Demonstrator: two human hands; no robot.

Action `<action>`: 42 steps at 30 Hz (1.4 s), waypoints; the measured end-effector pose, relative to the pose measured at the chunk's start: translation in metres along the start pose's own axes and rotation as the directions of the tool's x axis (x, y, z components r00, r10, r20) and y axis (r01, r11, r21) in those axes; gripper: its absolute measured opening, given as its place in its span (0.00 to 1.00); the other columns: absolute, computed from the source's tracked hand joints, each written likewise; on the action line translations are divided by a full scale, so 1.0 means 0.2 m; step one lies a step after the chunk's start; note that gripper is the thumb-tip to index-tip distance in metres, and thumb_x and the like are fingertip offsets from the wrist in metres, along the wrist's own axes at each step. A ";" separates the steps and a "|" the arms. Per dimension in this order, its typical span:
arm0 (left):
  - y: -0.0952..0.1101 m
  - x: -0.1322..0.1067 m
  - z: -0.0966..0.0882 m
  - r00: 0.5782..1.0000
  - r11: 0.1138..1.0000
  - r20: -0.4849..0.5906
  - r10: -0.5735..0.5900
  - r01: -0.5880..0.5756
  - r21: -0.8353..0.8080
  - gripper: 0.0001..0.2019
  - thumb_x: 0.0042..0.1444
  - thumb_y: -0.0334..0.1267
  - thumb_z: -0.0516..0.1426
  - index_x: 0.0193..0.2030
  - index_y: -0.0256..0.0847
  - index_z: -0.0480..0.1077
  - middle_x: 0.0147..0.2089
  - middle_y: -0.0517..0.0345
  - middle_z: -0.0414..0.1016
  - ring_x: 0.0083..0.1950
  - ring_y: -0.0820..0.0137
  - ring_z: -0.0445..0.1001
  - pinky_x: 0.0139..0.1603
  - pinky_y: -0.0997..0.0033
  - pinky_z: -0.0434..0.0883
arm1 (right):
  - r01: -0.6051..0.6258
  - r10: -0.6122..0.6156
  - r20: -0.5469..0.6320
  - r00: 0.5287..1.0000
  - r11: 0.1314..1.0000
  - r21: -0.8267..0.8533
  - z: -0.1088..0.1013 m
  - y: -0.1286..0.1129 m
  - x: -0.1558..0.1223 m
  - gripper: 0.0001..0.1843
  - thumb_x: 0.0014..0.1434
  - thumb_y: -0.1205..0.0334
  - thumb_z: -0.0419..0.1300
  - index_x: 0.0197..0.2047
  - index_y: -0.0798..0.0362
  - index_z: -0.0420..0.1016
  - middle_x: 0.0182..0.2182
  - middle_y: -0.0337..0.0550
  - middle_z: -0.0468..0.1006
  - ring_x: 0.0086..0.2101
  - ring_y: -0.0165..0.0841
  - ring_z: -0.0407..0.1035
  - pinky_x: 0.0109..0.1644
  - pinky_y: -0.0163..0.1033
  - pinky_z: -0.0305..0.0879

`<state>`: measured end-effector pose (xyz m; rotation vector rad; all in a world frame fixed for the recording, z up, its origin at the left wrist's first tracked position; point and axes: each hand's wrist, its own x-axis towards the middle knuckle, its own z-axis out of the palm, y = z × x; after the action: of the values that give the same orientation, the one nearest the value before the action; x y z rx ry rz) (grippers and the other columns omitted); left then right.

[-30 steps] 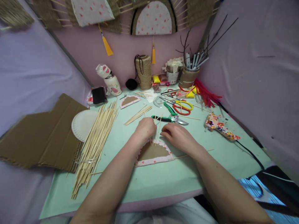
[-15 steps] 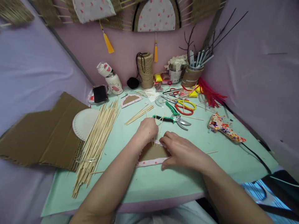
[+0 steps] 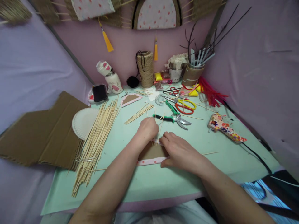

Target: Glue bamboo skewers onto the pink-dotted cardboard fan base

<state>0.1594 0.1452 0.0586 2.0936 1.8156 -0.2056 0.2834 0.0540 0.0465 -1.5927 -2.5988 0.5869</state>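
A half-round cardboard piece [image 3: 153, 152] with a pink-spotted white cloth edge lies before me on the table. Several thin bamboo sticks [image 3: 160, 128] fan out from its curved far edge. My left hand [image 3: 147, 128] is closed over that far edge among the sticks. Its fingertips are hidden behind the hand, but a stick seems to be pinched in them. My right hand [image 3: 179, 151] grips the right end of the cardboard piece, fingers at the far edge and thumb at the near one.
To the left lie a bundle of bamboo sticks [image 3: 97, 146], a paper plate [image 3: 81, 123] and a cardboard sheet [image 3: 44, 133]. Pruning shears [image 3: 175, 119] and scissors [image 3: 185, 106] lie beyond my hands. A hot glue gun [image 3: 225, 128] rests at right. Behind stands a twine spool [image 3: 146, 70].
Both hands stay almost where they were on the cardboard piece. My right hand has shifted very slightly to the left, and the view has tilted a little.
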 end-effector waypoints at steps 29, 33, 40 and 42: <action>0.00 0.00 0.03 1.000 1.000 -0.026 0.008 -0.007 0.017 0.14 0.57 0.29 0.52 0.46 0.35 0.76 0.45 0.40 0.80 0.49 0.59 0.78 0.46 0.69 0.71 | 0.018 -0.019 -0.034 0.999 0.999 -0.038 0.02 0.01 0.00 0.32 0.39 0.49 0.77 0.42 0.56 0.72 0.42 0.48 0.72 0.42 0.43 0.67 0.40 0.44 0.64; 0.01 -0.01 0.03 1.000 1.000 -0.027 0.009 -0.008 0.029 0.14 0.57 0.29 0.51 0.45 0.35 0.75 0.45 0.39 0.79 0.48 0.58 0.78 0.44 0.68 0.71 | 0.019 -0.020 -0.045 0.999 0.999 -0.037 0.02 0.01 0.00 0.31 0.38 0.49 0.77 0.41 0.56 0.72 0.40 0.48 0.72 0.41 0.43 0.67 0.39 0.44 0.63; 0.01 -0.01 0.02 1.000 0.999 -0.023 0.008 -0.007 0.041 0.14 0.57 0.28 0.51 0.44 0.35 0.75 0.45 0.40 0.80 0.48 0.58 0.78 0.43 0.69 0.71 | 0.006 -0.007 -0.032 0.999 1.000 -0.029 0.01 0.00 0.00 0.31 0.38 0.50 0.77 0.41 0.57 0.72 0.41 0.48 0.72 0.42 0.43 0.67 0.40 0.44 0.64; 0.01 -0.01 0.02 1.000 0.999 -0.020 0.008 -0.007 0.040 0.13 0.57 0.28 0.51 0.44 0.35 0.75 0.45 0.40 0.80 0.48 0.58 0.78 0.43 0.70 0.71 | 0.008 -0.009 -0.031 0.999 1.000 -0.029 0.02 0.00 0.00 0.31 0.38 0.50 0.77 0.41 0.57 0.72 0.41 0.48 0.72 0.42 0.43 0.67 0.40 0.44 0.64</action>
<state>0.1621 0.1420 0.0559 2.1371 1.8295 -0.2213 0.2831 0.0535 0.0432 -1.5843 -2.6024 0.5221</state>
